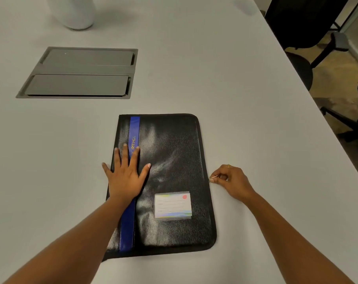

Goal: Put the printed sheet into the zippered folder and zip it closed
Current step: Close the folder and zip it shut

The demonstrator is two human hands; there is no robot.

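A black zippered folder (174, 160) with a blue stripe and a name card pocket lies closed on the white table, its spine to the left. My left hand (125, 175) lies flat on the folder near the spine, fingers spread. My right hand (229, 181) is at the folder's right edge, about halfway along, with thumb and forefinger pinched on the small zipper pull (214, 177). The printed sheet is not visible.
A grey cable hatch (79, 72) is set into the table (256, 99) at the far left. A white rounded object (75, 13) stands at the far edge. Black office chairs (309, 37) stand beyond the table's right edge.
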